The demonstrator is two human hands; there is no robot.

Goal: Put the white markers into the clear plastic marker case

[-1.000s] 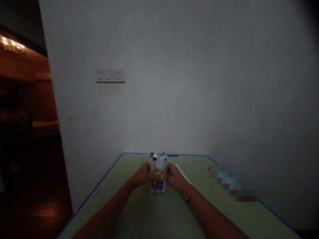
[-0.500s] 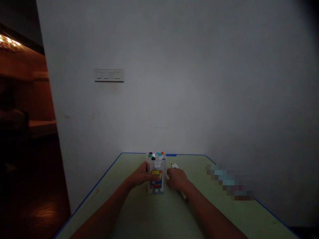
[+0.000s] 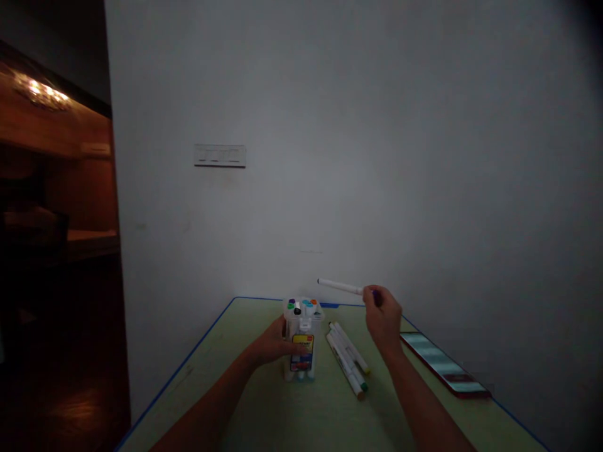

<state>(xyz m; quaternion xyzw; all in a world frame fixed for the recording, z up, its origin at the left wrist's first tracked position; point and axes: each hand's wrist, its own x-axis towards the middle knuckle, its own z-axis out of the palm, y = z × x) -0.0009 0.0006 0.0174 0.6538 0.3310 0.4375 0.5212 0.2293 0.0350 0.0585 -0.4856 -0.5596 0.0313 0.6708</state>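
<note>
My left hand (image 3: 268,345) is wrapped around the left side of a clear plastic marker case (image 3: 301,364), thumb across its yellow and blue label. The case stands upright on the table, with several markers inside showing purple, green, black, blue and orange ends at the top. My right hand (image 3: 384,317) is closed on one white marker (image 3: 340,287), raised above the table to the right of the case. This marker points left, its purple cap partly hidden by the fingers. Between the case and my right forearm lie several loose white markers (image 3: 347,358), with green, yellow and orange ends.
The pale green table (image 3: 264,414) has a blue edge and stands against a grey wall (image 3: 377,157). A phone (image 3: 443,364) lies along the right edge. On the wall is a switch panel (image 3: 220,156). A dim room with a lit lamp (image 3: 42,93) opens at the left.
My right hand has lifted a marker from the loose ones and moved up and to the right with it. The left hand keeps hold of the case. The view has shifted slightly.
</note>
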